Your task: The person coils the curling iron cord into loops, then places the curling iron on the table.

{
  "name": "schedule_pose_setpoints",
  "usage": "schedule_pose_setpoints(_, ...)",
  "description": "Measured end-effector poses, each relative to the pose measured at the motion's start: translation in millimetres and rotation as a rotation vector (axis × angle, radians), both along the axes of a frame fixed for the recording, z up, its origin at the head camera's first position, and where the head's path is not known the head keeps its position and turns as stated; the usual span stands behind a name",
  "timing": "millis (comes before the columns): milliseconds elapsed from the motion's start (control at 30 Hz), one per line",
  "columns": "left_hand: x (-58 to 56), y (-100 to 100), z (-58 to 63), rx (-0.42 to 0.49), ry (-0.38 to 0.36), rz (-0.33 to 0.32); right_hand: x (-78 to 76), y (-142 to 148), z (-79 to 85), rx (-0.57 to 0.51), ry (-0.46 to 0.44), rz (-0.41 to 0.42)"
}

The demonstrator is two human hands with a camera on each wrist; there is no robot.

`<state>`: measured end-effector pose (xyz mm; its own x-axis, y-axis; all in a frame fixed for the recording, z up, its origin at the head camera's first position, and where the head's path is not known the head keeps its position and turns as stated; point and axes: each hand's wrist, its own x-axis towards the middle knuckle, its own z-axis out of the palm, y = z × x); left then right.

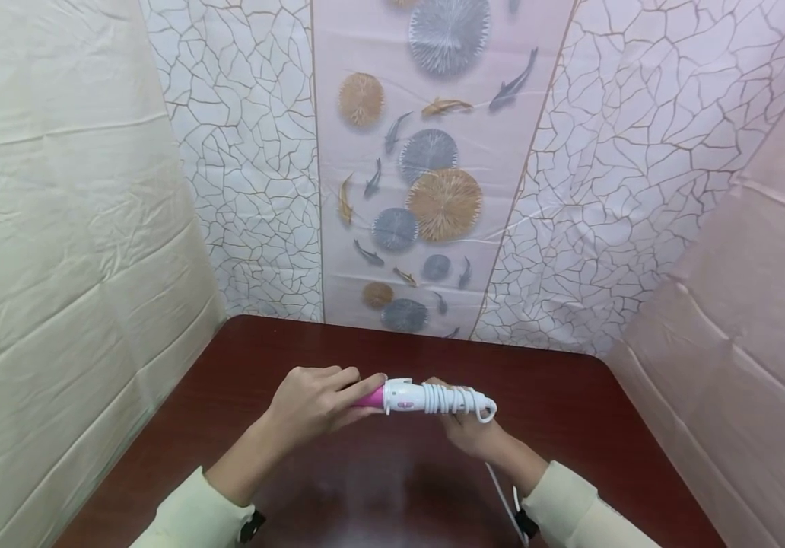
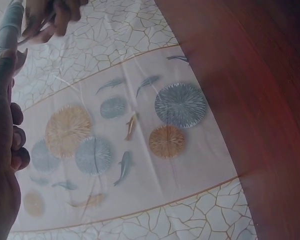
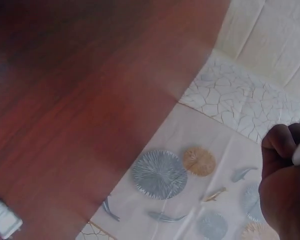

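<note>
At the near edge, two pale sleeves (image 1: 194, 510) enter, each with a black fitting at the cuff. A loose run of white cord (image 1: 500, 487) hangs beside the right sleeve. In the right wrist view, a white piece (image 3: 4, 219) shows at the lower left; its identity cannot be determined.

The left hand (image 1: 320, 399) is clamped round the pink section of a pink-and-white appliance (image 1: 405, 396), thumb along its upper side. The right hand (image 1: 471, 434) is behind the white handle, with curled fingers gripping the cord; the handle hides part of the grip. The appliance is held roughly level above the table (image 1: 338, 472), between the hands. Cord turns encircle its handle, and a loop projects at the right end.

Beyond the dark red table stands a crackle-patterned backdrop (image 1: 255, 152) with a central panel of discs and fish. Plain drapes (image 1: 57, 228) flank both sides.
</note>
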<state>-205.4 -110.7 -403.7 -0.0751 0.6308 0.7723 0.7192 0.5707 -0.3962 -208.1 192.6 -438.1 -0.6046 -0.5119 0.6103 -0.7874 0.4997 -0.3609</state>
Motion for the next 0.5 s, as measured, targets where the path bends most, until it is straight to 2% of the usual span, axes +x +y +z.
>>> schedule_pose_setpoints(100,-3.5,0.2,-0.5,0.007,0.0,0.005,11.5,5.1,-2.1,0.129,-0.102,-0.11)
schedule_pose_setpoints(167,-5.3,0.4,-0.4,0.008,0.001,0.007,13.6,6.5,-3.1,0.15,-0.206,-0.109)
schedule_pose_setpoints(233,-6.8,0.6,0.4,0.011,0.001,0.008,12.7,6.4,-5.6,0.128,-0.254,-0.074)
schedule_pose_setpoints(367,-9.2,0.5,3.7,0.043,-0.003,0.026,8.5,4.5,-14.9,0.095,-0.208,0.035)
schedule_pose_setpoints(500,-11.8,0.4,6.4,0.062,-0.004,0.047,13.6,3.2,-22.3,0.112,-0.183,0.053)
